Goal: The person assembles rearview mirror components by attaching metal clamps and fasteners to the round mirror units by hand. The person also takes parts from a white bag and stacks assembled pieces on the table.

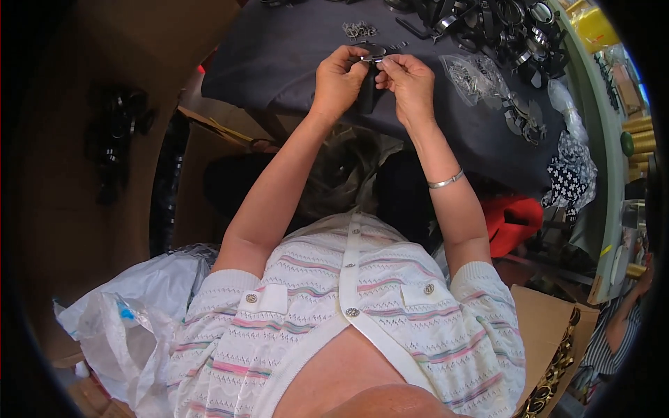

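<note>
**Two hands hold a black strap w/ a metal ring**

The left hand (339, 82) and right hand (410, 82) meet over the near edge of the dark worktop (279, 63). Both are curled shut, fingers pinched on one small thing: a black strap (367, 94) that hangs down btwn the hands, w/ a shiny metal ring (371, 50) at its top. The thumbs press close together near the ring. The right wrist has a silver bracelet (446, 181).

A small pile of metal clips (359, 29) lies on the worktop just past the hands. A clear bag of metal bits (470, 73) sits to the right. A big heap of black straps and buckles (502, 24) fills the far right corner. A white plastic bag (132, 306) lies down low on the left, off the worktop.
</note>
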`<act>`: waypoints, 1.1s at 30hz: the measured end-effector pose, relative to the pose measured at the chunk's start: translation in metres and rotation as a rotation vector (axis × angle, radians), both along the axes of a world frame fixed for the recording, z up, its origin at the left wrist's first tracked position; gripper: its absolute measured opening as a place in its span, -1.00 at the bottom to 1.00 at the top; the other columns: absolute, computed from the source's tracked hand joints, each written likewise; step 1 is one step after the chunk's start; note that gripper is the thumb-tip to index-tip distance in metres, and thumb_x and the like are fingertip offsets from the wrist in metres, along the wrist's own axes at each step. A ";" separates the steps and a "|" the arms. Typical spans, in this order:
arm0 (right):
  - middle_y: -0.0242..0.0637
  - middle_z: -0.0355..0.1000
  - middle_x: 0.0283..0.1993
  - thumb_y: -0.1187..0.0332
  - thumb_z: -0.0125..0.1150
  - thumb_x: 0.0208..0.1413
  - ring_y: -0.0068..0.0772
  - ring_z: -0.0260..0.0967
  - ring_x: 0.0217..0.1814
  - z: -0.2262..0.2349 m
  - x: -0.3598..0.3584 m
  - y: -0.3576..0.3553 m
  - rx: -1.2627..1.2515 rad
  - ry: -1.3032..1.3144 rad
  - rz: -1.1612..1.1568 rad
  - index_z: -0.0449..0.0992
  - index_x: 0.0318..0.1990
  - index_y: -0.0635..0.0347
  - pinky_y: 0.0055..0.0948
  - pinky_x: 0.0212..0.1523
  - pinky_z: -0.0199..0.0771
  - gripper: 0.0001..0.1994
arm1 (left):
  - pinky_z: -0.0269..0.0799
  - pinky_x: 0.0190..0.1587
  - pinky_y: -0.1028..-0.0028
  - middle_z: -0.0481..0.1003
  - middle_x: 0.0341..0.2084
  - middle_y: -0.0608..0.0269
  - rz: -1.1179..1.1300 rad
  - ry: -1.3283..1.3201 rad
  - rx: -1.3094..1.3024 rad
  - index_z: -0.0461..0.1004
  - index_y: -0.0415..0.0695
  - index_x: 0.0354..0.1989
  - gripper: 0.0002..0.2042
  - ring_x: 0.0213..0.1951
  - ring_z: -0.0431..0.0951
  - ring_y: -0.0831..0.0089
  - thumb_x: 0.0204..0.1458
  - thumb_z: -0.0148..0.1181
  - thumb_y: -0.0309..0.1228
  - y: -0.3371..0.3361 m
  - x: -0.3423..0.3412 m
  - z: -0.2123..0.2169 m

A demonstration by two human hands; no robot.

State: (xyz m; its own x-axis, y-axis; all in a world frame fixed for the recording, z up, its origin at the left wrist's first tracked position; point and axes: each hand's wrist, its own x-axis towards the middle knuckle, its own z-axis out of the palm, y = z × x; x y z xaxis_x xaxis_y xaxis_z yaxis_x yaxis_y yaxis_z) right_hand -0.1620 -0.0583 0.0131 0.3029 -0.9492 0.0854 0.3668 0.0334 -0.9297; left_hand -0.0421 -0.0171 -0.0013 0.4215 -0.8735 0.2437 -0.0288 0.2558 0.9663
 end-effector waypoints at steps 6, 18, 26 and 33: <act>-0.30 0.43 -0.44 0.51 0.13 0.05 -0.56 0.34 -0.53 0.000 -0.003 0.005 0.081 0.049 0.017 0.44 -0.32 0.34 -0.60 -0.52 0.37 -0.93 | 0.30 -0.48 0.64 0.47 -0.60 0.32 0.007 0.000 -0.010 0.45 -0.26 -0.31 -0.88 -0.55 0.36 0.70 -0.04 0.06 -0.55 0.000 -0.001 0.001; -0.17 0.39 -0.60 0.48 0.16 -0.08 -0.36 0.36 -0.62 0.000 0.004 -0.005 -0.791 0.736 -0.342 0.45 -0.40 0.35 -0.34 -0.53 0.35 -0.90 | 0.16 -0.62 0.65 0.41 -0.67 0.40 0.016 0.033 0.009 0.46 -0.26 -0.31 -0.86 -0.65 0.26 0.75 -0.06 0.05 -0.57 -0.001 0.000 0.004; -0.19 0.42 -0.58 0.47 0.18 -0.07 -0.38 0.38 -0.58 0.004 0.010 -0.009 -0.185 0.491 -0.043 0.48 -0.50 0.33 -0.41 -0.49 0.36 -0.91 | 0.21 -0.63 0.67 0.44 -0.61 0.39 0.020 0.016 0.031 0.47 -0.22 -0.30 -0.87 -0.63 0.31 0.74 -0.04 0.06 -0.55 -0.002 0.003 0.000; -0.35 0.34 -0.49 0.48 0.33 -0.21 -0.51 0.34 -0.45 0.012 -0.009 -0.028 -0.833 0.588 -0.133 0.50 -0.49 0.23 -0.54 -0.44 0.32 -0.89 | 0.29 -0.44 0.66 0.47 -0.50 0.32 -0.050 0.142 0.074 0.46 -0.27 -0.31 -0.87 -0.49 0.38 0.69 -0.05 0.05 -0.60 0.006 0.000 0.014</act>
